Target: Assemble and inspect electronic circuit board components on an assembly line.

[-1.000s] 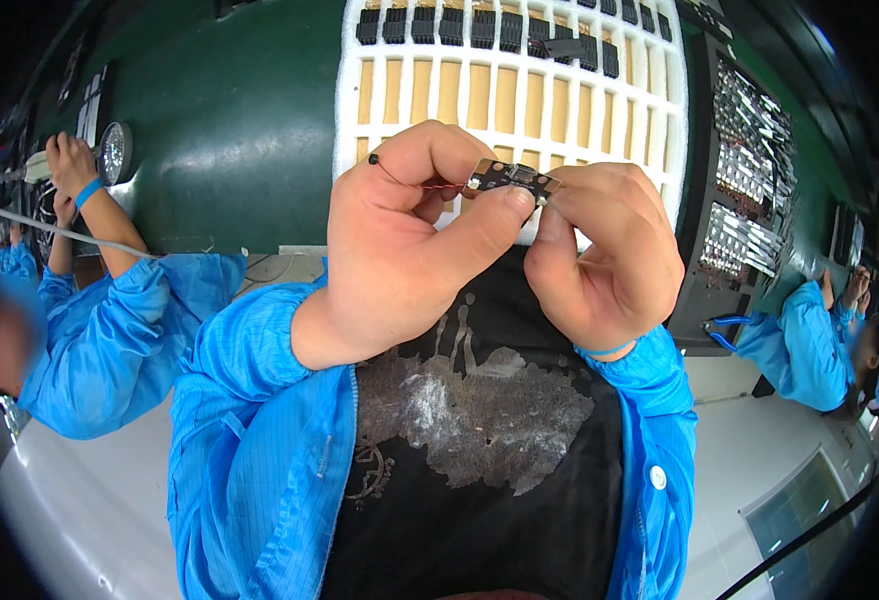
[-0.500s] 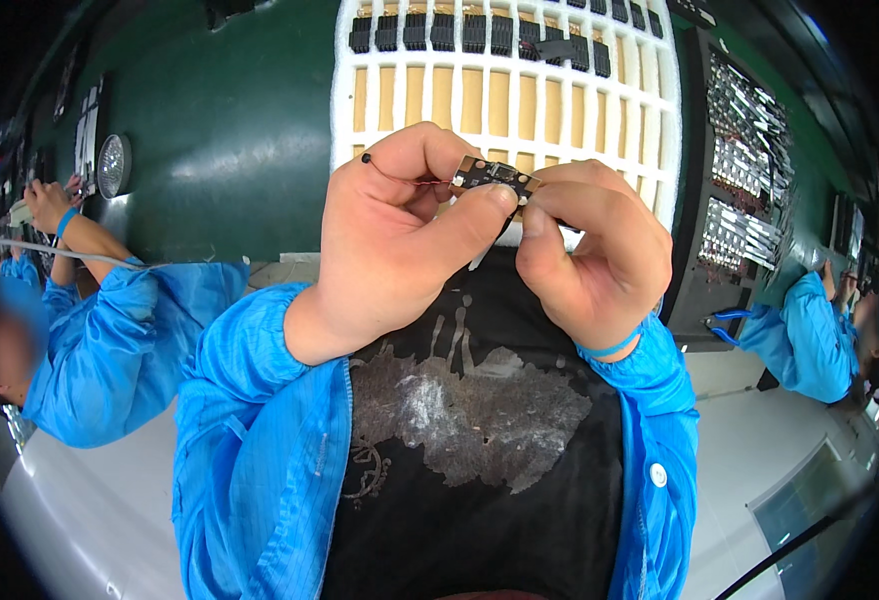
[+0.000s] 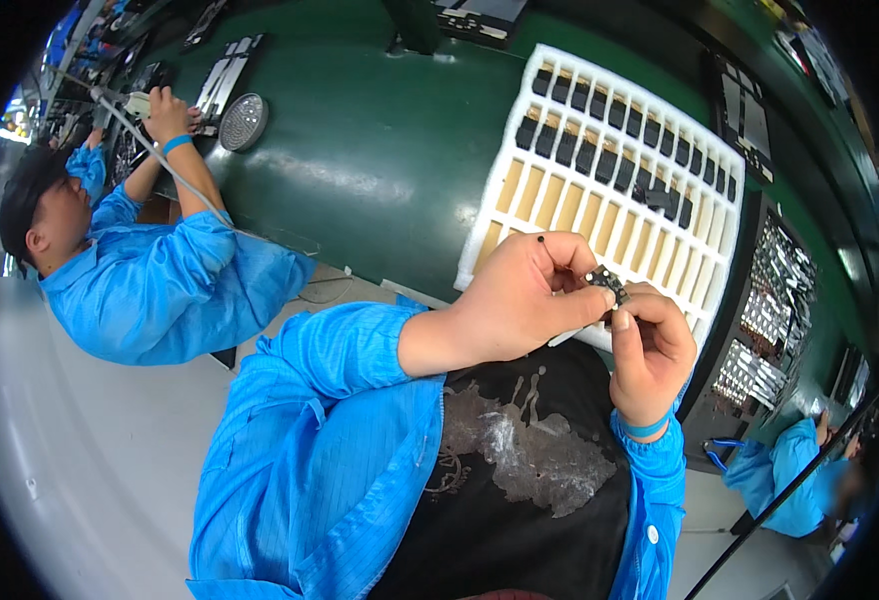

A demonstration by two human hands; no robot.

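My left hand [image 3: 520, 305] is closed, pinching a small black circuit board [image 3: 610, 284] between thumb and forefinger. A thin wire with a small black bead [image 3: 541, 240] at its end sticks up over the left forefinger. My right hand [image 3: 658, 360] is also closed, thumb and forefinger pinched at the board's right end. Its fingertips hide whether anything else is between them. Just beyond both hands lies a white foam tray [image 3: 483, 228], its far slots holding rows of black finned blocks [image 3: 587, 157], its nearer slots showing tan bottoms.
A black rack of shiny metal parts [image 3: 775, 300] stands right of the tray, with blue-handled pliers [image 3: 722, 444] near its front. A round grey dish-like object [image 3: 245, 122] sits on the green table [image 3: 380, 130]. Co-workers in blue sit at left [image 3: 165, 290] and right [image 3: 788, 482].
The view has swung left and tilted, so my hands and the tray appear farther right. Both hands still grip the circuit board, which is now turned more steeply.
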